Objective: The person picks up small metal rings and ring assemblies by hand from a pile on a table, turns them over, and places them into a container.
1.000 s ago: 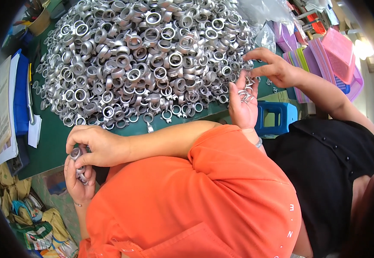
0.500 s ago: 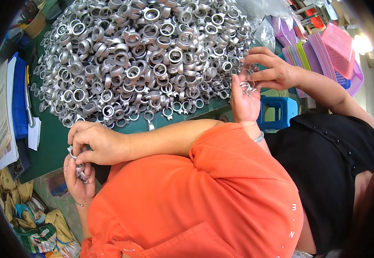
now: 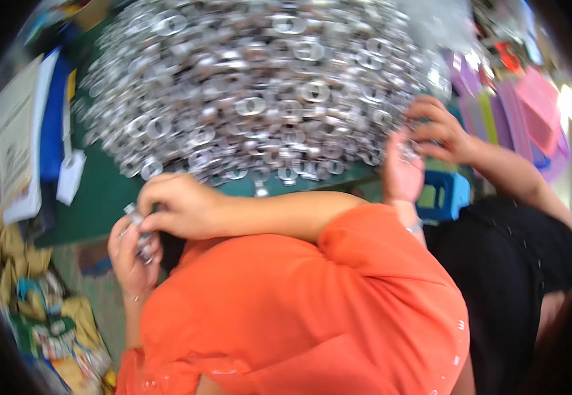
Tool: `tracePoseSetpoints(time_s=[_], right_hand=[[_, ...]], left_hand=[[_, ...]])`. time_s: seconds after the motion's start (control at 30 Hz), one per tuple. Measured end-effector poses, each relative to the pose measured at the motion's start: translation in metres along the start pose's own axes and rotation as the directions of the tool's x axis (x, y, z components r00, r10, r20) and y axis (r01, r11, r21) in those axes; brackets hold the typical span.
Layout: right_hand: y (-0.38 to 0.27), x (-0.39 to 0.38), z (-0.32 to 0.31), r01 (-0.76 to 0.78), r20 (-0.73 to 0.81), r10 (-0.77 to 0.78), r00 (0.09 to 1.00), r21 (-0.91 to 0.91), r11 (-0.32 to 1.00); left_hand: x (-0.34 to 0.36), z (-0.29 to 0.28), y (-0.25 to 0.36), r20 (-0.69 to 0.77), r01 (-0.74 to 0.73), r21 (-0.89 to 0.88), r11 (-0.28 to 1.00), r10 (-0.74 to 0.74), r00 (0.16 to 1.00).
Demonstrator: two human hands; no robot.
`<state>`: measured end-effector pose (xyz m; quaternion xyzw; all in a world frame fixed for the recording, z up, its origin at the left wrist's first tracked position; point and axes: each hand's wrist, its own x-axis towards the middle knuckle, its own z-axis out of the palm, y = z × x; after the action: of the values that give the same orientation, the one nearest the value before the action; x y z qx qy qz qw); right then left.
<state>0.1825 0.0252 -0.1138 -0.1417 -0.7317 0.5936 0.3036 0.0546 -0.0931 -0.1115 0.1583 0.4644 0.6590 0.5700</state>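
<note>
At the lower left, my left hand is closed round a few small silver metal ring clamps, blurred by motion. Just above it, my right hand pinches one silver ring clamp between thumb and fingers, close to my left fingertips. A large heap of the same ring clamps covers the green table in front of me. The exact shape of the held pieces is smeared.
To my right, a co-worker in black has a left hand and a right hand on small metal parts. Papers and a blue tray stand at left. A blue stool and pink baskets are at right.
The view has shifted and blurred, so the scene sits farther right. My right hand holds its ring clamp slightly higher above my left hand. Both hands still grip metal pieces.
</note>
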Motion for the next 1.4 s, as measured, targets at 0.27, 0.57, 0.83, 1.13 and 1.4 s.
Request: tracePoseSetpoints(time_s=[0.27,0.57,0.83,1.13,1.4], right_hand=[[-0.021,-0.005,-0.001,-0.250,0.051,0.256,0.965,0.467,0.848],[-0.017,-0.007,0.004,-0.109,-0.018,0.118,0.993,0.268,0.957],[-0.020,-0.008,0.011,0.107,-0.106,-0.097,0.990,0.095,0.990],[-0.028,-0.008,0.019,0.101,-0.094,-0.095,0.991,0.055,0.993],[-0.048,0.003,0.022,0.368,0.253,-0.295,0.921,-0.322,0.872]], left_hand=[[-0.005,0.021,0.017,0.023,-0.055,0.137,0.989,0.052,0.998],[-0.007,0.011,0.011,0.094,-0.156,0.181,0.971,0.141,0.986],[-0.006,0.007,0.009,0.057,-0.024,0.018,1.000,0.023,0.998],[-0.012,-0.003,0.010,0.115,-0.058,-0.057,0.997,0.064,0.991],[-0.008,-0.009,-0.001,0.202,0.177,-0.348,0.920,-0.111,0.973]])
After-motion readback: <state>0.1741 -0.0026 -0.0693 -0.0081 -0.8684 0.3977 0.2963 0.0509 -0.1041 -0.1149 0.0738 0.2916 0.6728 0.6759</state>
